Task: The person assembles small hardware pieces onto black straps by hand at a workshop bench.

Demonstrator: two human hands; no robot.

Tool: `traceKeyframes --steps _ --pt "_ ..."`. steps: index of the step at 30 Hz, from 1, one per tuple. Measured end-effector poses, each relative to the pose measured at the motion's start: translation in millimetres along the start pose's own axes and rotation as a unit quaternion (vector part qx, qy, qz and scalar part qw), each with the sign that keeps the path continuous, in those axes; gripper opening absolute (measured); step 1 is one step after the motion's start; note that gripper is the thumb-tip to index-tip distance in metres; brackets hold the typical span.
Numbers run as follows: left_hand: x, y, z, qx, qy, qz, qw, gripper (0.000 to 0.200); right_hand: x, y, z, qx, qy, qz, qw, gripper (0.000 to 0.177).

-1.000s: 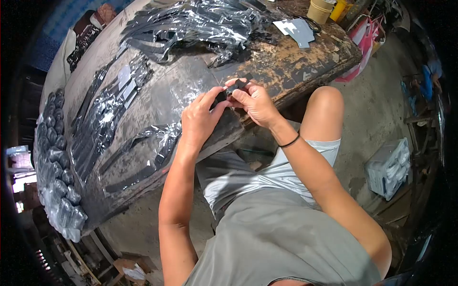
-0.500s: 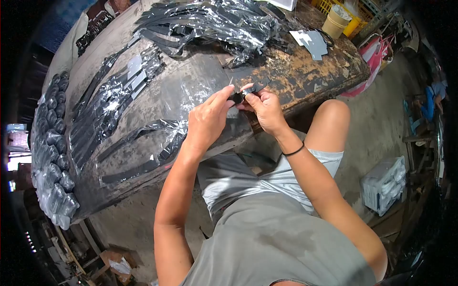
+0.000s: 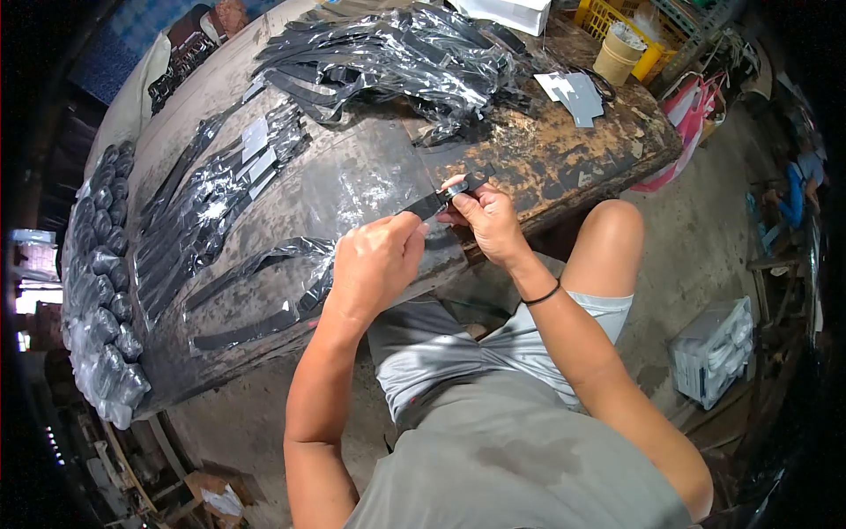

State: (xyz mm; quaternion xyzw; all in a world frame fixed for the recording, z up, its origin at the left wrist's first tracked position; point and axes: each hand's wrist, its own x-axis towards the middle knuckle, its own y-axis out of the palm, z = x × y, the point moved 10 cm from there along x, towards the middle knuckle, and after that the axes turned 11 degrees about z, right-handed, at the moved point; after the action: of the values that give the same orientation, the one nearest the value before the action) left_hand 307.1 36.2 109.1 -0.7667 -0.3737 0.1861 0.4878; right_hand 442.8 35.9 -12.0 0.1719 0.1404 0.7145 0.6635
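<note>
My left hand (image 3: 374,264) is closed on a black belt (image 3: 425,208), which stretches from it up to the right. At the belt's other end is a shiny metal buckle (image 3: 457,187), pinched between the thumb and fingers of my right hand (image 3: 486,219). Both hands are above the near edge of the worn table (image 3: 352,189). Left of them, black straps in clear plastic sleeves (image 3: 256,273) lie on the tabletop. The exact shape of the buckle is too small to make out.
A large heap of plastic-wrapped black straps (image 3: 379,62) covers the table's far side. Grey cards (image 3: 577,95) lie beside a tan cup (image 3: 619,55). Plastic-wrapped rolls (image 3: 106,282) line the left edge. A wrapped bundle (image 3: 712,351) rests on the floor at right.
My left hand has moved down and left, away from my right hand, so a length of black belt now shows between them. The view has tilted slightly upward.
</note>
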Motion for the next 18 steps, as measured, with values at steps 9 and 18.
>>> traceKeyframes --steps 9,18 --pt "20.7 13.9 -2.6 0.101 0.014 0.091 0.991 0.021 0.5 4.3 3.8 -0.006 -0.024 0.014 1.0 0.02" --pt "31.1 29.5 -1.8 0.105 0.056 0.022 0.993 0.031 0.6 -7.8 -2.6 -0.035 -0.003 -0.029 0.999 0.02"
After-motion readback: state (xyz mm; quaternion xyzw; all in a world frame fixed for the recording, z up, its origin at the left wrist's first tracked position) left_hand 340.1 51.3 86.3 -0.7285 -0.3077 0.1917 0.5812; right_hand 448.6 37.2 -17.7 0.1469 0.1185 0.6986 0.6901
